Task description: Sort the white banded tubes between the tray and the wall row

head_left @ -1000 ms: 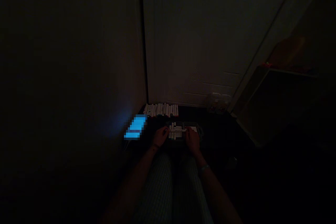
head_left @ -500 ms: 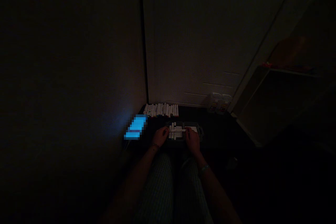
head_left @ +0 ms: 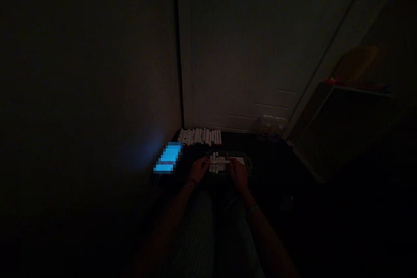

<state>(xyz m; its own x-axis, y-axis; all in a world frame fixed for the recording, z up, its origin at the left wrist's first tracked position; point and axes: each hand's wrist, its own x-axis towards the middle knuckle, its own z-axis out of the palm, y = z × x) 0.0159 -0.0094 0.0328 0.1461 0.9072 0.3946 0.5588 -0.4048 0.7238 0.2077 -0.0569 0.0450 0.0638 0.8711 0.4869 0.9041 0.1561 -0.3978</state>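
Note:
A slim white marker point(head_left: 221, 162) lies crosswise between my two hands over a clear plastic case point(head_left: 249, 163). My left hand point(head_left: 198, 170) is closed at the marker's left end, fingertips pinched together. At its other end, my right hand point(head_left: 239, 174) is closed too, with thumb and fingers on the barrel. Beneath it, in the left part of the case, several white markers point(head_left: 213, 167) stand side by side, pointing away from me. White patches show in the case, one partly behind my right hand. Darkness hides fine detail.
A row of several white markers point(head_left: 198, 136) lies at the back against the wall. To the left glows a blurred blue screen point(head_left: 168, 157). Two clear packages point(head_left: 273, 128) lean by the wall at the back right. A shelf unit point(head_left: 342, 117) stands farther right.
My hands and the marker between them stay almost in place. The light on my legs and forearms looks a little dimmer.

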